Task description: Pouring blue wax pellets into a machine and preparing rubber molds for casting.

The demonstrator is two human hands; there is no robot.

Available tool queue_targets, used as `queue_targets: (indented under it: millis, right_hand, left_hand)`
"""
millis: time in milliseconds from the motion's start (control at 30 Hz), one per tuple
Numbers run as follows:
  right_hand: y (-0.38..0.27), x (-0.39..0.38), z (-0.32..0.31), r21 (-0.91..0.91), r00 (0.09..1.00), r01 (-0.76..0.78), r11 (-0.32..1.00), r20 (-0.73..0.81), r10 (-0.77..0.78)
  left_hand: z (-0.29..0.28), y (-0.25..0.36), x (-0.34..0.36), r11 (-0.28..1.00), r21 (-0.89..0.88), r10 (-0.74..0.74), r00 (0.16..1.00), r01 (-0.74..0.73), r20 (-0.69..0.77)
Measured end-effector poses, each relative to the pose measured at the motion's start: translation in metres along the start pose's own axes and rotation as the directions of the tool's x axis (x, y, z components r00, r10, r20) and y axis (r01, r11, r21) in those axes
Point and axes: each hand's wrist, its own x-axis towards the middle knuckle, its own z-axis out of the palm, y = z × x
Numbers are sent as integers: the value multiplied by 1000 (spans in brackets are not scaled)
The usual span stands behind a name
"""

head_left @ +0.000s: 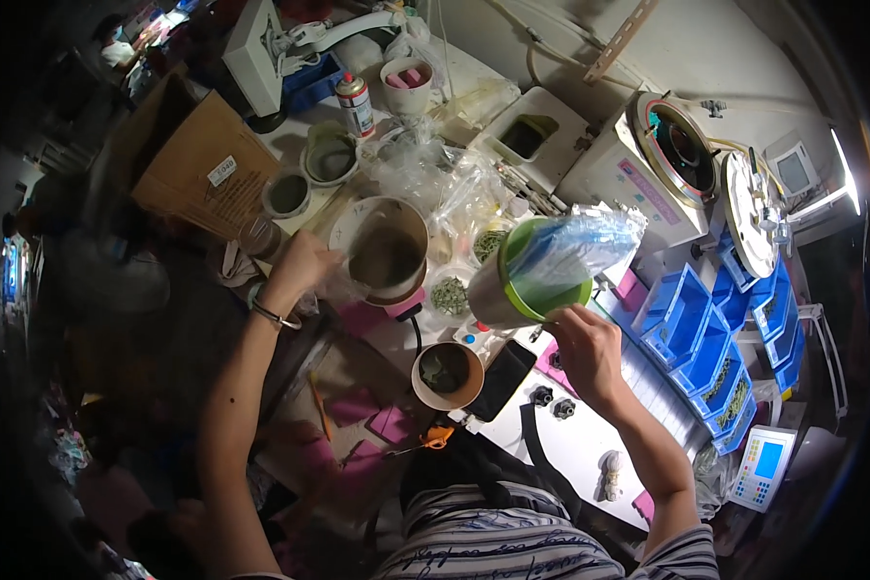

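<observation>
Worn on the head, on the left of a side-by-side pair. Looks steeply down and forward, from above the striped shirt (512,546) at the lower edge, over the white tabletop (590,425), to the pale wall (580,24) at the top. Sits near the left hand (304,266) and right hand (590,353), seen from above and behind. Bends straight edges (a wide fisheye, upright and unmirrored) toward a dark rim. Reaches, at upper left, to a distant person (117,52).

I am seeing a white label (221,171) and dark print on the cardboard box (186,159), lettering on the spray can (356,108), a pink printed strip (640,193) on the white machine (594,159), faint marks inside the beige bucket (406,227). My striped shirt (507,546) is carrying dark script.
</observation>
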Motion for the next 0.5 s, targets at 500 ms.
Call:
queue_targets:
  millis: [500]
  right_hand:
    - [-72,102,63,28,915,402,915,23,-402]
  left_hand:
    - [-130,-1,-112,919,-392,-157,867,-48,-473]
